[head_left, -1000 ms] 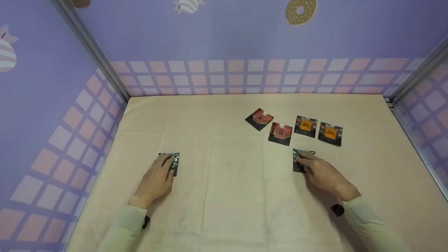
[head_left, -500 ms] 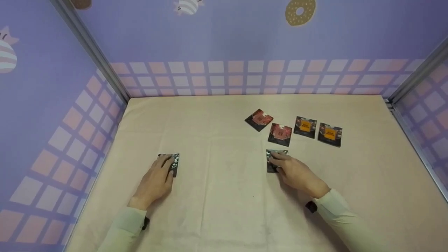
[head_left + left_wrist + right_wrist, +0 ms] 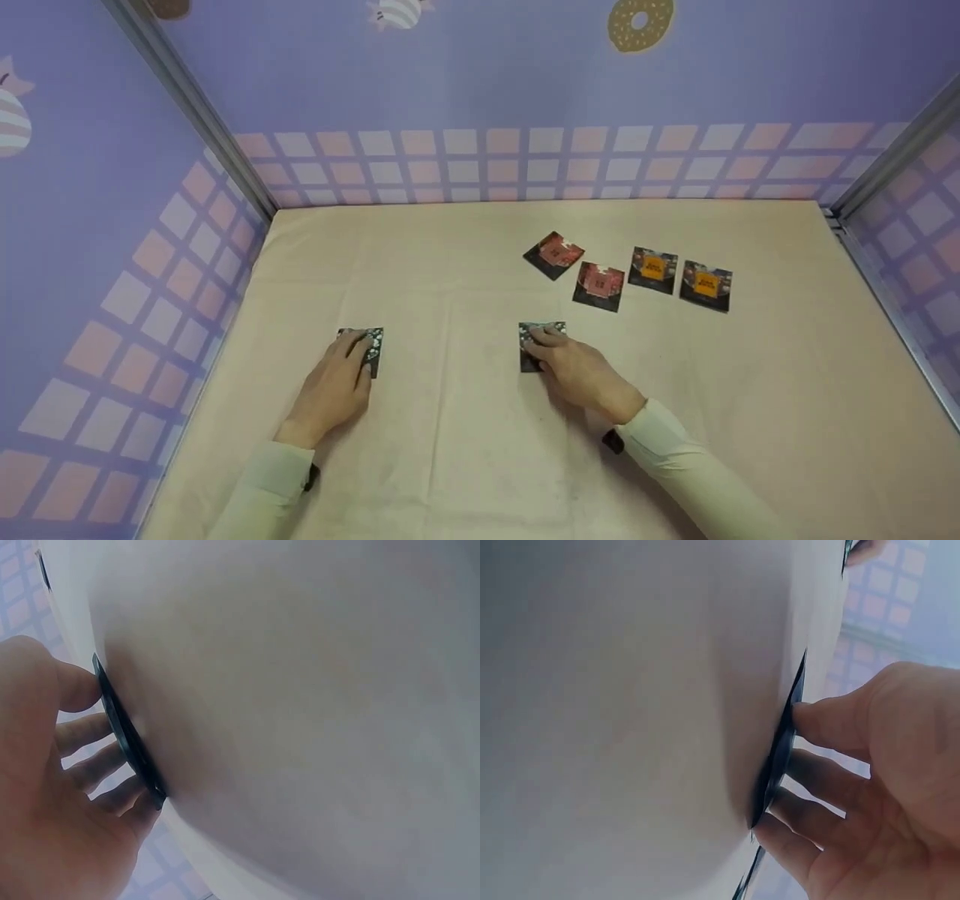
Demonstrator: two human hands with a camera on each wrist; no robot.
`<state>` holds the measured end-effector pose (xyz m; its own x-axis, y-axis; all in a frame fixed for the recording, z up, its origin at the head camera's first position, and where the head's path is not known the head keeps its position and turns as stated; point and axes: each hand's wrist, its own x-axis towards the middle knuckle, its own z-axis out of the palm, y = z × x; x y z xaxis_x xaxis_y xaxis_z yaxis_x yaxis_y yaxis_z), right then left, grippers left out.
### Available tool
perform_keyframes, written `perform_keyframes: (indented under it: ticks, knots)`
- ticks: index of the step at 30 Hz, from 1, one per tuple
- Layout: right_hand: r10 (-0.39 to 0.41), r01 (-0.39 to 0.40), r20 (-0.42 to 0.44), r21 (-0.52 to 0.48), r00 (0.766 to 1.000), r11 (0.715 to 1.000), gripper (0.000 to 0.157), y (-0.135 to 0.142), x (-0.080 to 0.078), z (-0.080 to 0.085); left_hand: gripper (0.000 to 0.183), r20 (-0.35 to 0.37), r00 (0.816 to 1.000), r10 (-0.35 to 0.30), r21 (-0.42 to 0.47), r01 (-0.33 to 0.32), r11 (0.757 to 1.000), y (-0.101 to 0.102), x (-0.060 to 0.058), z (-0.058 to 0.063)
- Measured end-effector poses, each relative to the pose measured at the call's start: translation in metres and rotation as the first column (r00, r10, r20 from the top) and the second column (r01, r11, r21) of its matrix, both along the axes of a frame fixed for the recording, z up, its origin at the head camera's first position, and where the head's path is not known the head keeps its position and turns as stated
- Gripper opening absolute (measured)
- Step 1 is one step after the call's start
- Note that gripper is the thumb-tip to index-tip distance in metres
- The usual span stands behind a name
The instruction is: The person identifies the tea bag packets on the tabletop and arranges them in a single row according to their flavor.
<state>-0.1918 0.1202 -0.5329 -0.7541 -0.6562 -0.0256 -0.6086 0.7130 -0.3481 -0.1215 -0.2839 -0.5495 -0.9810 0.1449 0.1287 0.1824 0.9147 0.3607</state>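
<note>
In the head view my left hand (image 3: pixel 331 390) rests on a small, square, dark sachet (image 3: pixel 377 343) with a white floral pattern, left of centre on the table. A similar dark sachet (image 3: pixel 529 363) lies just right of centre, under the fingers of my right hand (image 3: pixel 585 375). Both hands cover part of the print. The left wrist view shows the thumb and fingertips touching the top of the flat black sachet (image 3: pixel 127 735). From the right wrist, thumb and fingers likewise press on one face of the other sachet (image 3: pixel 778 754), which lies close to the cloth.
Behind my right hand lie two red-and-black sachets (image 3: pixel 555 255) (image 3: pixel 599 286) and two with orange labels (image 3: pixel 653 270) (image 3: pixel 706 286). A pale cloth (image 3: pixel 472 450) covers the table. Patterned purple panels (image 3: pixel 480 90) stand at its back and sides.
My right hand has slid leftward across the table, bringing its dark sachet along toward the middle. The left hand and its sachet have stayed in place.
</note>
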Motion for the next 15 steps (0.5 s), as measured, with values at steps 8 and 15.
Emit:
perform_keyframes:
  ticks: [8, 15]
  knots:
    - [0.059, -0.059, -0.028, 0.03, 0.998, 0.998, 0.042, -0.05, 0.004, 0.001, 0.047, 0.005, 1.0, 0.006, 0.002, -0.006, 1.0, 0.0, -0.001, 0.002]
    - [0.047, -0.036, -0.095, 0.119, 0.994, 0.992, 0.042, -0.087, 0.01, 0.0, 0.048, 0.007, 1.0, 0.005, 0.013, -0.005, 1.0, 0.004, 0.0, 0.001]
